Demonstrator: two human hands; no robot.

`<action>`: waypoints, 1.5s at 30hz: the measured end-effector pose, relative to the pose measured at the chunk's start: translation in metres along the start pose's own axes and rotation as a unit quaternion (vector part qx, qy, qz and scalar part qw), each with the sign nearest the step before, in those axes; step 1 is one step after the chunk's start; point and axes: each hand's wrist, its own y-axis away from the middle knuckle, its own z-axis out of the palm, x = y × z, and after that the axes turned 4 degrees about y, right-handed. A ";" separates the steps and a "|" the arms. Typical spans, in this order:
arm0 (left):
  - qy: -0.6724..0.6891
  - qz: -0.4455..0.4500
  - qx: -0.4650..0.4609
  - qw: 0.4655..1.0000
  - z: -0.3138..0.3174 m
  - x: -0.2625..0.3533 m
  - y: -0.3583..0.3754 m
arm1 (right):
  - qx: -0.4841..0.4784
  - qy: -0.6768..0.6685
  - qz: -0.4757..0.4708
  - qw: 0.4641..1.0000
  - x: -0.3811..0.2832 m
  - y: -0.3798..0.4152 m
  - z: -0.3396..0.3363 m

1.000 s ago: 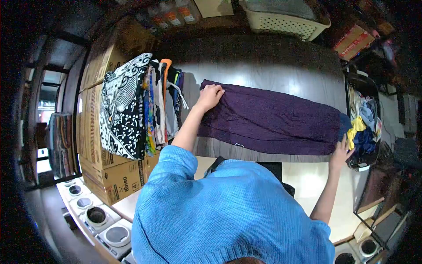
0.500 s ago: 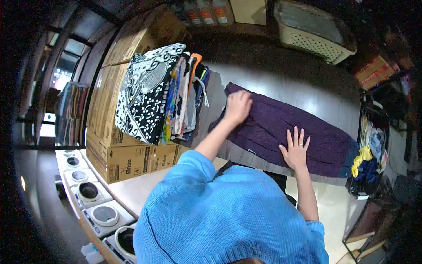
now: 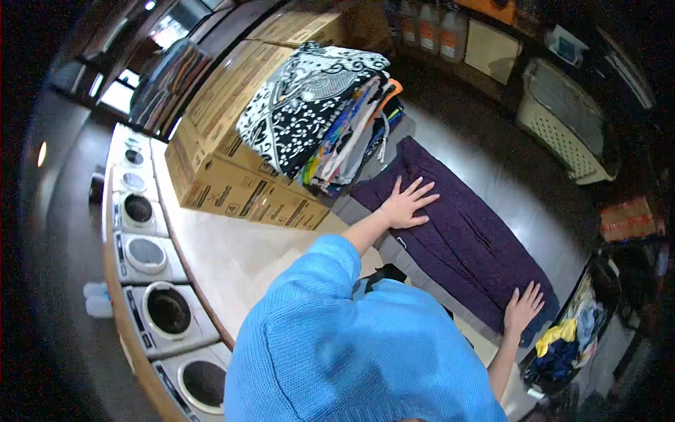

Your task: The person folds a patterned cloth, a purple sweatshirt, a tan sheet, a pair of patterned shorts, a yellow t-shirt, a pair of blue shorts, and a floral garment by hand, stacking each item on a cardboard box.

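Left hand (image 3: 408, 205): my fingers are spread wide, palm down on the purple cloth (image 3: 472, 228), towards its end nearer the folded stack (image 3: 309, 105). Right hand (image 3: 522, 311): fingers also parted, lying on the cloth near its opposite end; neither hand grasps anything. The cloth lies lengthwise on the grey table (image 3: 510, 186), with creases along its length. To my left, the stack, patterned black and white at its near side, stands beside cartons (image 3: 228, 198); farther left, a row of round-doored machines (image 3: 146, 337). To my right, a yellow cloth (image 3: 555, 336) lies among loose laundry (image 3: 587, 320). Beyond the purple cloth: a cream basket (image 3: 559, 141).
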 end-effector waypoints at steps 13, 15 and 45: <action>0.036 -0.087 0.036 0.995 0.053 0.161 -0.005 | -0.277 -0.306 -0.027 0.911 0.091 -0.061 -0.087; 0.035 -0.103 0.007 0.994 0.044 0.163 -0.007 | -0.296 -0.385 0.026 0.874 0.128 -0.077 -0.065; 0.952 -0.260 0.074 0.143 0.049 0.204 0.024 | -0.398 -0.726 0.051 0.558 -0.196 -0.148 -0.233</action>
